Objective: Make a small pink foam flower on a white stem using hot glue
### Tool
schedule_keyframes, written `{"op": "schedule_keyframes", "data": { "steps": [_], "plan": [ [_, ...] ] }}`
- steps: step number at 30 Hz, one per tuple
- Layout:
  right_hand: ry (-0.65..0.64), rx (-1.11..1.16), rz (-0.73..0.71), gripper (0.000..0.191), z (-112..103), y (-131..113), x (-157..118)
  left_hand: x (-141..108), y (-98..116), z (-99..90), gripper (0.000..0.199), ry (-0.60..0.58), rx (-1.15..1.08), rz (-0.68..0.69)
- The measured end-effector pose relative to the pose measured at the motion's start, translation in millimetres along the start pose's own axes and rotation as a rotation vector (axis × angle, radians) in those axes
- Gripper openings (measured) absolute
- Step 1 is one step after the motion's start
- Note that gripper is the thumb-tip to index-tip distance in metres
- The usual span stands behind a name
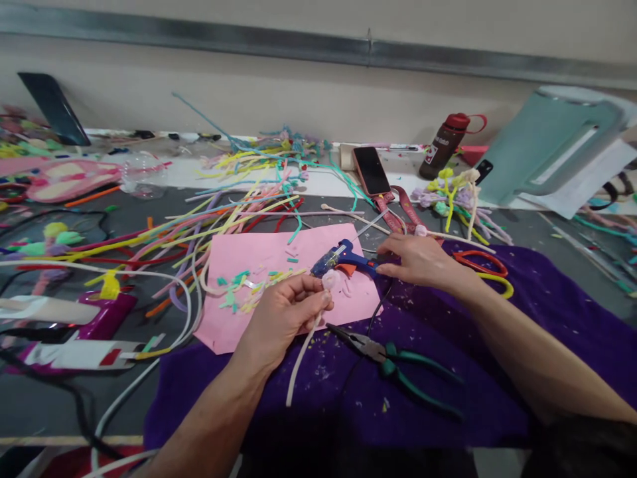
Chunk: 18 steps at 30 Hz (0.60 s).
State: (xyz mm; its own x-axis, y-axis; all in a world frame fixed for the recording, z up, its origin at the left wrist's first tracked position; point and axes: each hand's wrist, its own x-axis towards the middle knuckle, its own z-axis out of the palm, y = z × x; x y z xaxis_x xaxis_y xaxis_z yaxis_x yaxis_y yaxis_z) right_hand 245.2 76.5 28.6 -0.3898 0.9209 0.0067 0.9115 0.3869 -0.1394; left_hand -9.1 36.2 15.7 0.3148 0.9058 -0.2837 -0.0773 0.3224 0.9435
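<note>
Between its thumb and fingers, my left hand pinches a pale pink pipe-cleaner flower. The flower's white stem hangs down below the fist. My right hand is at the handle end of a blue glue gun, its thumb and index finger apart; whether they touch the handle I cannot tell. The glue gun lies on a pink sheet strewn with small pipe-cleaner clippings. Green-handled pliers rest on purple cloth just below the hands.
Loose pipe cleaners spread across the left and back. Scissors lie beyond my right forearm. A phone, a bottle and a tall teal container stand along the back. Magenta tools and cables are at left.
</note>
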Motion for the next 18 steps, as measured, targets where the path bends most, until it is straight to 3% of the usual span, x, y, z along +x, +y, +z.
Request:
{"op": "schedule_keyframes", "data": {
  "steps": [3, 7, 11, 15, 18],
  "plan": [
    [-0.074, 0.115, -0.001, 0.033, 8.7, -8.3, 3.3, -0.5, 0.1, 0.7, 0.014, 0.005, 0.007, 0.002],
    [0.018, 0.159, 0.026, 0.040, 21.5, -21.2, 6.2, -2.0, 0.6, 3.3, 0.014, 0.018, 0.020, -0.008],
    [0.050, 0.190, 0.086, 0.026, 29.6, -22.1, 8.6, -4.1, 2.0, 6.1, 0.013, 0.035, 0.020, -0.008],
    [0.033, 0.498, 0.199, 0.018, 25.4, -12.5, 9.2, -6.3, 4.0, 6.9, 0.015, 0.074, -0.001, -0.002],
    [0.172, 0.711, 0.199, 0.017, 15.8, -11.5, 6.9, -7.8, 5.6, 6.2, 0.017, 0.082, -0.030, 0.013]
  ]
}}
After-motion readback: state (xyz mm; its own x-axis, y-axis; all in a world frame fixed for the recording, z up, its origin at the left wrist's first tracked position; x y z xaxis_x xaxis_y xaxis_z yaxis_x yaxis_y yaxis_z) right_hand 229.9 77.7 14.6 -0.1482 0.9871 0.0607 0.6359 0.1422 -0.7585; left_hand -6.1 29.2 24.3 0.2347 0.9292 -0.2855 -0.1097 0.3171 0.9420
